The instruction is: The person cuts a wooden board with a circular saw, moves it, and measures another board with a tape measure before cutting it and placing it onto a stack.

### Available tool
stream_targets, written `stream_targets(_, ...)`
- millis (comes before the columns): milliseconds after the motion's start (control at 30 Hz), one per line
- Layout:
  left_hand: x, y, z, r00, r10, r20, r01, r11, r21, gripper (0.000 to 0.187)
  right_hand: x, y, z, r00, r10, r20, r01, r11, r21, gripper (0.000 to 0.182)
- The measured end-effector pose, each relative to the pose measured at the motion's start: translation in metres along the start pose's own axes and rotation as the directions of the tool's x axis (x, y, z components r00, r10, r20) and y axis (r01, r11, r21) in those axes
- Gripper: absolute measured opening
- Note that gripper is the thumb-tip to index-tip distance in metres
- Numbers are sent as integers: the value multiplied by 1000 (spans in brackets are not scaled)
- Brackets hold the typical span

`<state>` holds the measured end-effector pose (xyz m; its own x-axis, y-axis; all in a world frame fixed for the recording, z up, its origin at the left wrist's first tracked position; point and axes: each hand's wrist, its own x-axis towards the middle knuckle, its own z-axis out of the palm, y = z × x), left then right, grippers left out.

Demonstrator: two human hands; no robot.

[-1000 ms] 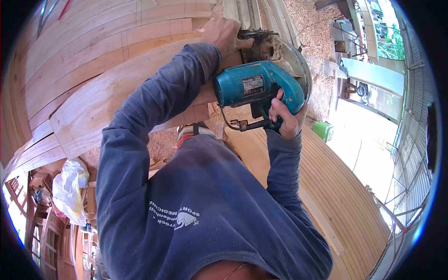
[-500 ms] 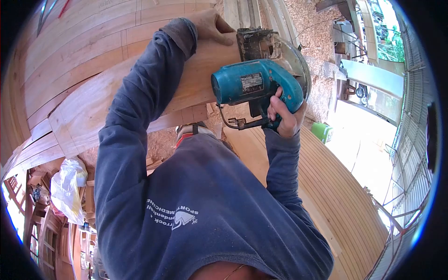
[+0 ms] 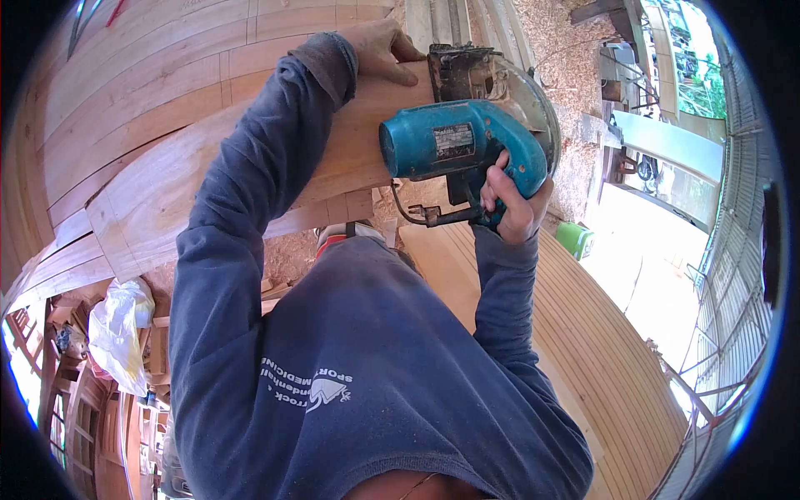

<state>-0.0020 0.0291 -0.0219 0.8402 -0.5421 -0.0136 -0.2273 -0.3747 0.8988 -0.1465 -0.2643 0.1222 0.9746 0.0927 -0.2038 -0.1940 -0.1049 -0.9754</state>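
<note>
My right hand [image 3: 518,204] is wrapped round the rear handle of a teal circular saw [image 3: 446,142]. The saw's dark metal base [image 3: 450,79] meets the right end of a wooden board [image 3: 367,125]. My left hand [image 3: 382,52] grips this board at its far edge, just left of the saw base, with the thumb on the top face and the other fingers partly hidden. From the saw's handle a black power cord [image 3: 429,215] loops back near the motor. The blade is hidden behind the housing and guard [image 3: 533,104].
More wide planks [image 3: 142,108] lie at the left. Below right is a stack of long slats [image 3: 600,350]. Sawdust [image 3: 571,75] covers the ground beyond the saw. A green container [image 3: 573,239] stands at the right, and a white plastic bag [image 3: 121,333] hangs at lower left.
The saw and my right hand have shifted very slightly right in the view. Both hands keep the same hold.
</note>
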Motion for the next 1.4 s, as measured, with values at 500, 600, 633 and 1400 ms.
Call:
stream_targets(500,-11,19,14,1000,15,-18,-15,999,29,53,1,-1,-2,1000,-17,-2,16,1000,-13,16)
stream_targets(600,-13,22,17,1000,2,-14,-2,1000,15,56,1,0,-2,1000,-20,-8,20,1000,-18,16)
stream_targets(633,-13,23,16,1000,2,-9,-2,1000,18,56,1,0,-3,1000,-22,-2,22,1000,-20,16)
stream_targets(1400,1,-17,35,995,-20,98,35,988,-151,43,54,-9,1,993,-56,103,61,997,-45,17)
